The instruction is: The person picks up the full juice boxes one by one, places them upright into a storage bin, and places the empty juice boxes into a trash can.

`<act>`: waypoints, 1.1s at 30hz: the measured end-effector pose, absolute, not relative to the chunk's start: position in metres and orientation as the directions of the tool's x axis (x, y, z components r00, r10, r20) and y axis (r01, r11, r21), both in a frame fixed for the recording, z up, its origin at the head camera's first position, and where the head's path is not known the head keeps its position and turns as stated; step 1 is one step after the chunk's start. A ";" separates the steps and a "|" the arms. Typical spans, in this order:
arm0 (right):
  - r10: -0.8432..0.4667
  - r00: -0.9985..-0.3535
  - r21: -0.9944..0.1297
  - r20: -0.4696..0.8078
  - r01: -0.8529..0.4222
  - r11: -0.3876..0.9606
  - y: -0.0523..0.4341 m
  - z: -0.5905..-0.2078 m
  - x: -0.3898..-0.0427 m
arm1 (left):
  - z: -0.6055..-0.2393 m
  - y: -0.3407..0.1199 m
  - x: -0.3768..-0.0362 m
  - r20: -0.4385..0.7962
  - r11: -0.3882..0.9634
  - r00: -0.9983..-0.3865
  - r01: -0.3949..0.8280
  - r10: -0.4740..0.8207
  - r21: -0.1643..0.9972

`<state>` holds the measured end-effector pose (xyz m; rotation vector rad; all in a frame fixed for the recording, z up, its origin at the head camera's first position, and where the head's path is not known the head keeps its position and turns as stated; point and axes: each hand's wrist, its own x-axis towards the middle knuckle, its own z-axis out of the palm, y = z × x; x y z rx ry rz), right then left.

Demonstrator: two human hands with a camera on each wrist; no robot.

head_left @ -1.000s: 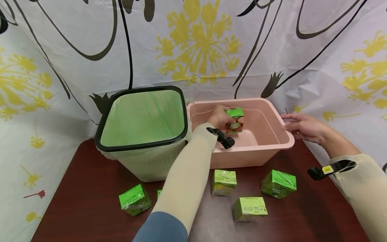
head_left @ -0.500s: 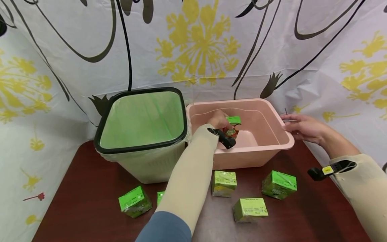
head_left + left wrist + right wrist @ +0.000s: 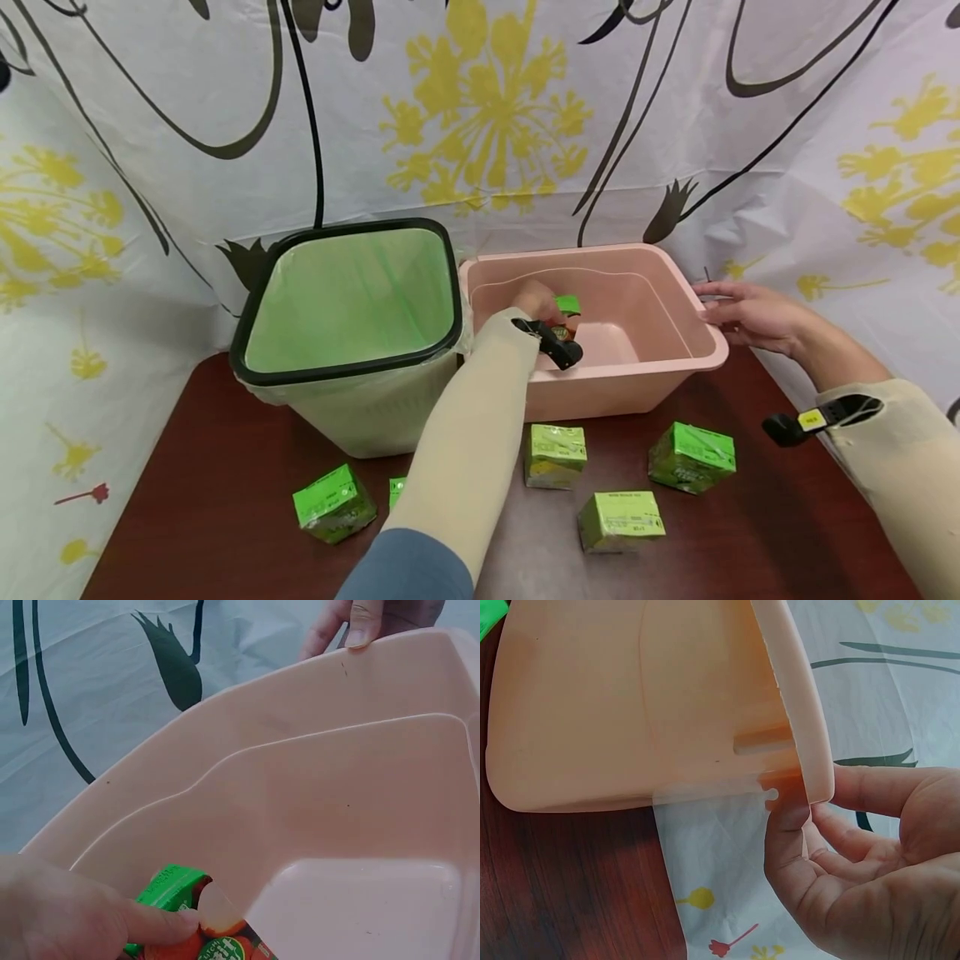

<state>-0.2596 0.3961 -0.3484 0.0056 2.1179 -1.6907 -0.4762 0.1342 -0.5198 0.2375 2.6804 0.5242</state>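
Note:
Inside the pink plastic basin (image 3: 585, 406), near its left end, my left hand (image 3: 537, 302) grips a juice carton (image 3: 225, 941). The carton has a green top and a front printed with orange fruit; the fingers and the wrist camera cover part of it in the head view. In the left wrist view the thumb presses on its front face. At the basin's right end my right hand (image 3: 757, 318) pinches the rim, thumb over the edge and fingers curled beneath, as the right wrist view shows (image 3: 855, 855).
A black-rimmed bin (image 3: 345, 372) with a translucent green liner stands left of the basin. Several green cartons sit in front on the dark red table (image 3: 195, 500), including one (image 3: 333, 504) at left, one (image 3: 692, 458) at right and one (image 3: 621, 522) nearest. A patterned cloth (image 3: 487, 167) hangs behind.
My left hand has lowered the juice carton and shifted it leftward inside the basin. My right hand has stayed on the rim.

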 end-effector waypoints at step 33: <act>-0.283 -0.908 -0.947 -0.310 0.268 0.176 0.401 -0.352 -0.262 | -0.317 0.093 -0.310 -0.299 0.696 -0.798 0.197 0.523 0.691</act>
